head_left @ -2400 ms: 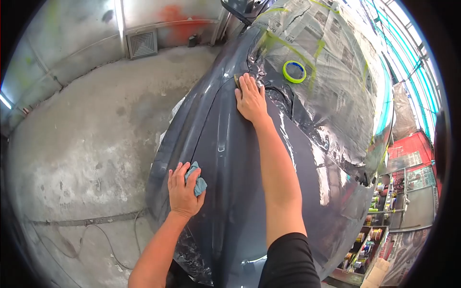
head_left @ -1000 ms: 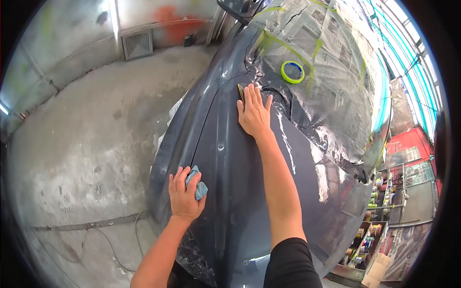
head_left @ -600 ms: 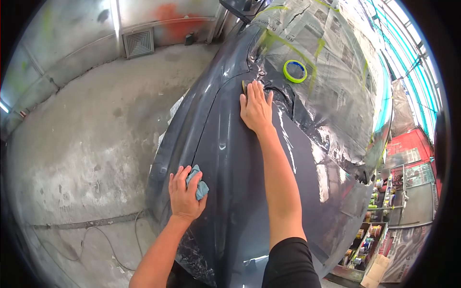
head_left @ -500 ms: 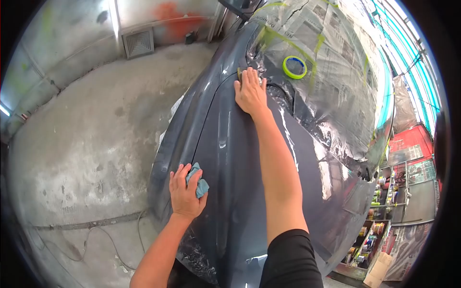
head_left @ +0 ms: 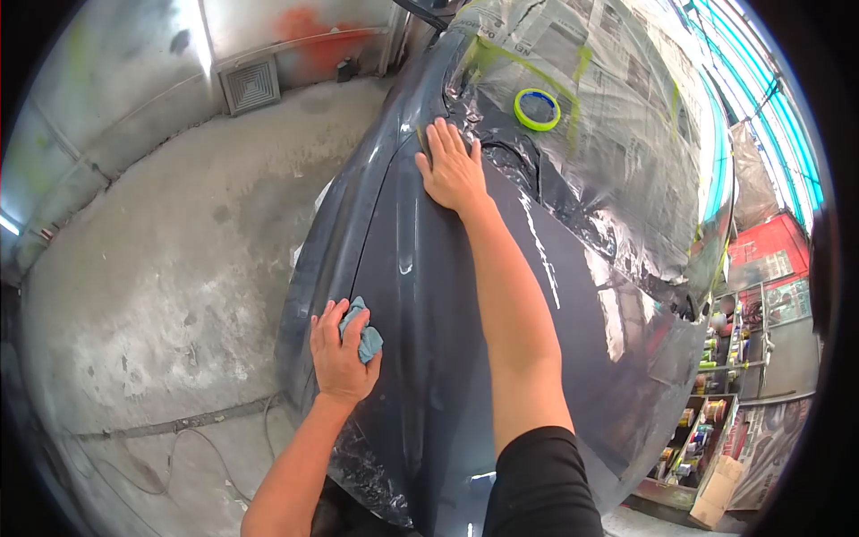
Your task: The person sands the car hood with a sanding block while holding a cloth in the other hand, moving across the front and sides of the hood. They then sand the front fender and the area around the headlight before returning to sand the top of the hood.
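Note:
A dark grey car hood [head_left: 420,358] fills the middle of the view, with a long panel gap along its left side. My right hand [head_left: 454,170] lies on the hood's far left corner, fingers extended over a tan sanding pad [head_left: 420,137]. Only a thin edge of that pad shows; the palm hides the rest. Nearer to me, my left hand [head_left: 343,356] rests on the panel by the gap. A crumpled blue cloth [head_left: 363,333] is tucked between its thumb and fingers.
Plastic sheeting and newspaper [head_left: 617,116] cover the windshield area, and a yellow-green tape roll [head_left: 538,109] lies there. Black plastic film [head_left: 573,228] lines the hood's rear edge. Concrete floor [head_left: 161,268] is at the left, with a cable. Shelves of supplies [head_left: 698,438] stand right.
My right hand has slid a little left and toward me over the hood with the pad beneath it. My left hand keeps the cloth and has hardly moved. The whole view has shifted slightly.

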Motion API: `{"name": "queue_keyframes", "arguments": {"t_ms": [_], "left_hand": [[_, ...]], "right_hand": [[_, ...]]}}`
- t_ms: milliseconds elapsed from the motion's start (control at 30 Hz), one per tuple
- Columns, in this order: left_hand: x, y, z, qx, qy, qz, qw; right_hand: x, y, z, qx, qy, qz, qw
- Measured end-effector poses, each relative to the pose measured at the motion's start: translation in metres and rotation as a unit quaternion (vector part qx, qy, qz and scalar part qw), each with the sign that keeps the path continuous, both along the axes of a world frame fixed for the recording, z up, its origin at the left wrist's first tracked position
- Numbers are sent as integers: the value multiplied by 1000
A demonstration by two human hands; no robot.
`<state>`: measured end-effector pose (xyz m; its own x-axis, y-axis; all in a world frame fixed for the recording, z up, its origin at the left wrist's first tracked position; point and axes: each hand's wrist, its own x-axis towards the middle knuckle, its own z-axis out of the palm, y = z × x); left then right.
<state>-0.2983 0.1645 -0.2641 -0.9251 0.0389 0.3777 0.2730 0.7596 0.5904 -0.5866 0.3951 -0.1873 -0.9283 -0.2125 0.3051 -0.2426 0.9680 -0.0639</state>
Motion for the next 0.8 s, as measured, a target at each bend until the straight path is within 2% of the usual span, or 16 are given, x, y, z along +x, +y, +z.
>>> {"name": "queue_keyframes", "arguments": {"t_ms": [100, 167, 233, 333, 467, 500, 567, 667, 800], "left_hand": [[-1, 0, 5, 2, 3, -5, 1000], [0, -1, 7, -1, 0, -4, 1000], [0, -1, 9, 6, -4, -7, 1000], [0, -2, 8, 12, -4, -5, 1000], [-1, 0, 3, 3, 21, -6, 1000], [-4, 0, 4, 4, 30, -5, 1000], [-1, 0, 8, 6, 30, -13, 999], [0, 4, 5, -17, 30, -1, 999], [0, 6, 1, -20, 56, 5, 998]], "right_hand": [[39, 3, -2, 22, -4, 68, 997], [119, 2, 15, 36, -52, 133, 989], [195, 2, 21, 49, -128, 143, 980], [202, 9, 27, 47, -155, 147, 976], [54, 14, -5, 9, 24, 56, 998], [33, 5, -11, 4, 34, 14, 999], [43, -7, -15, -13, 37, 8, 999], [127, -16, -13, 4, 20, 35, 999], [325, -34, 7, -3, -109, 37, 993]]}}
